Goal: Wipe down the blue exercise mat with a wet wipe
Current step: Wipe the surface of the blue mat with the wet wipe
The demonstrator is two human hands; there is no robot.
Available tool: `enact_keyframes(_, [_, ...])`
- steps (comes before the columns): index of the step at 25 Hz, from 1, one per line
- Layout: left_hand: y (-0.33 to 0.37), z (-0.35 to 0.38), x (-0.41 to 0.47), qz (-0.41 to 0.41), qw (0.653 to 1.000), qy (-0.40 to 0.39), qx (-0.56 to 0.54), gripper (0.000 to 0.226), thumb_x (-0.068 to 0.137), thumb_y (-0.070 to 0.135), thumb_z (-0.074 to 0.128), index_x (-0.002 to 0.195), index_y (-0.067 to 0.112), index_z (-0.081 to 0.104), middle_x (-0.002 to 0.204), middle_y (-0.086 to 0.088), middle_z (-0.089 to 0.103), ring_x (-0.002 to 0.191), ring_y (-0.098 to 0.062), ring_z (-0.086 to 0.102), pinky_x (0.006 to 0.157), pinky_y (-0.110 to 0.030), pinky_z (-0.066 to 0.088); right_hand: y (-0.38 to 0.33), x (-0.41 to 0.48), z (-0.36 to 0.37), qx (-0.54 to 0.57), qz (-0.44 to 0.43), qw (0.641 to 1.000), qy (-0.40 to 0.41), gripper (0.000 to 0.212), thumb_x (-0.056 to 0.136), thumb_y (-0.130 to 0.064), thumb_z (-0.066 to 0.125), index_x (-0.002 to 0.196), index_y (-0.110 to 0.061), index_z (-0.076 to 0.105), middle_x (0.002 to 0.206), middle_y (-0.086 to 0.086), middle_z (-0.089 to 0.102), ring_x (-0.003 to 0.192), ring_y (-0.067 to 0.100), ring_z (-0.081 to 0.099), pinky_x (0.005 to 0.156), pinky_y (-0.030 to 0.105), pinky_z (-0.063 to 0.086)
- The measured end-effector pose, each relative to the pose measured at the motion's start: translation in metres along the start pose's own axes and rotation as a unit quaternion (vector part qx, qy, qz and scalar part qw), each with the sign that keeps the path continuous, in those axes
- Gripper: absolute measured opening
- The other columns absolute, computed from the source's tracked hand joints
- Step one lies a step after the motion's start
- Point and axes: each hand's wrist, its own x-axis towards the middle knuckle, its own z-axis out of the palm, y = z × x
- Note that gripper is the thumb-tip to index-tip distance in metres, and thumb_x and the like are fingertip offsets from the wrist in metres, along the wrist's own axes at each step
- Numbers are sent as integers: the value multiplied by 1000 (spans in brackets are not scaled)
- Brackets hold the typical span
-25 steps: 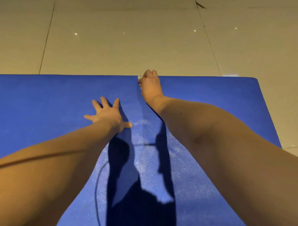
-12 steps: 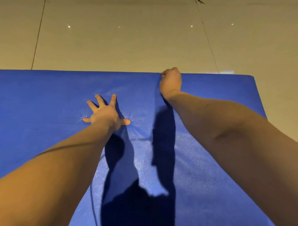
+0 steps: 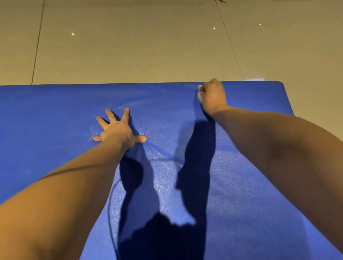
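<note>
The soft blue foam exercise mat (image 3: 55, 148) dimples under the spread left hand (image 3: 118, 130), so it probably needs pinning; the right hand (image 3: 213, 97) has its grip clamped on a limp white wet wipe (image 3: 199, 94).

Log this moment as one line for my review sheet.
phase: wiping near far edge | right hand: grips wet wipe on blue mat | left hand: spread flat, pressing mat | surround: tiled floor

Beige tile floor (image 3: 148, 55) fills top of view, glossy, w/ a few tiny bright light spots (image 3: 73, 34). Two dark grout lines: one at left (image 3: 38, 42), one slanting at right (image 3: 230, 42). Small dark mark (image 3: 220, 1) at top edge.
</note>
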Motion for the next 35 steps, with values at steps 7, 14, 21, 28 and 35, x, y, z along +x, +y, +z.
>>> enact_keyframes(7, [1,3,3,1,1000,9,-7,131,62,76,79,154,51,-11,163,1,-19,149,-42,-13,101,-78,32,-90,-41,30,116,-22,992,-46,18,88,-2,55,98,-3,71,113,18,58,106,33,58,90,36,49])
enact_keyframes(14, [-2,6,10,2,1000,20,2,133,58,80,77,154,51,-10,161,-1,-12,146,-45,-2,99,-72,40,-130,-62,49,137,-139,977,-83,18,100,-10,50,112,-2,61,113,14,54,97,27,52,84,38,48])
enact_keyframes(21, [-1,5,9,1,1000,18,7,133,58,81,76,154,51,-11,161,0,-12,146,-45,-2,100,-71,40,-136,-62,56,94,-126,986,-64,22,93,-6,55,112,-10,66,123,14,52,111,28,49,93,32,42])
enact_keyframes(28, [0,1,5,1,1000,2,13,131,61,82,72,154,51,-15,163,0,-17,148,-46,-6,101,-74,37,-57,-46,27,44,-44,997,-55,23,96,-7,52,109,-9,71,117,14,50,106,35,57,87,33,49])
enact_keyframes(35, [3,1,5,-5,1000,-1,4,133,60,79,77,153,52,-15,163,1,-18,149,-43,-10,100,-76,35,-41,-52,7,20,95,995,-19,32,85,5,47,74,-24,42,98,2,47,88,19,45,71,15,36])
